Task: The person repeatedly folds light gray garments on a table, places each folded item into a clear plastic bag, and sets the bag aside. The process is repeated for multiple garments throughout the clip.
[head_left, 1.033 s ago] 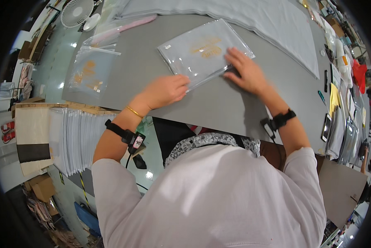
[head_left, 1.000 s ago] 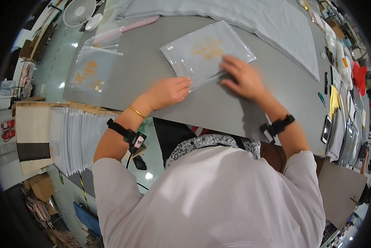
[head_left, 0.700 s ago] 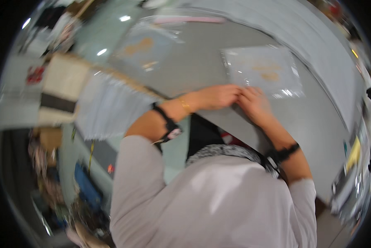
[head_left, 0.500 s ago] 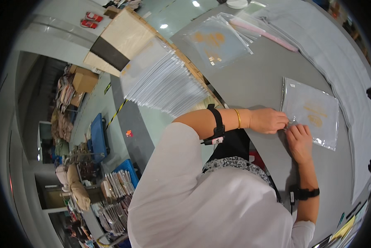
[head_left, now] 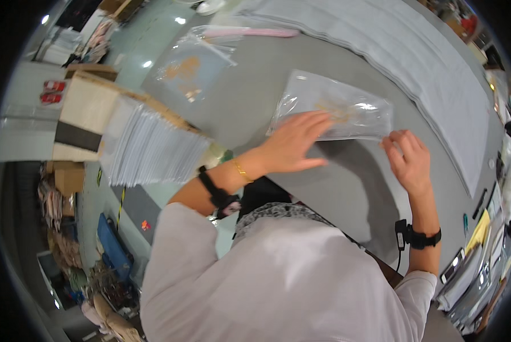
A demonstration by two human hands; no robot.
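Under both hands spreads a matte grey tabletop [head_left: 250, 88]. A glossy, creased clear bag [head_left: 346, 92], roughly rectangular, is just ahead of and between them, something flat and pale grey inside, gold print showing. The left hand [head_left: 289, 142] is open, fingers spread by its near edge. The right hand [head_left: 409, 159] curls at its near right corner; I can't tell whether it's pinching the film. Left of the left hand, slim pale packets [head_left: 153, 145] stand tightly rowed beside a wooden board [head_left: 84, 108]; beyond the right hand, soft pale-grey cloth [head_left: 381, 37] lies layered.
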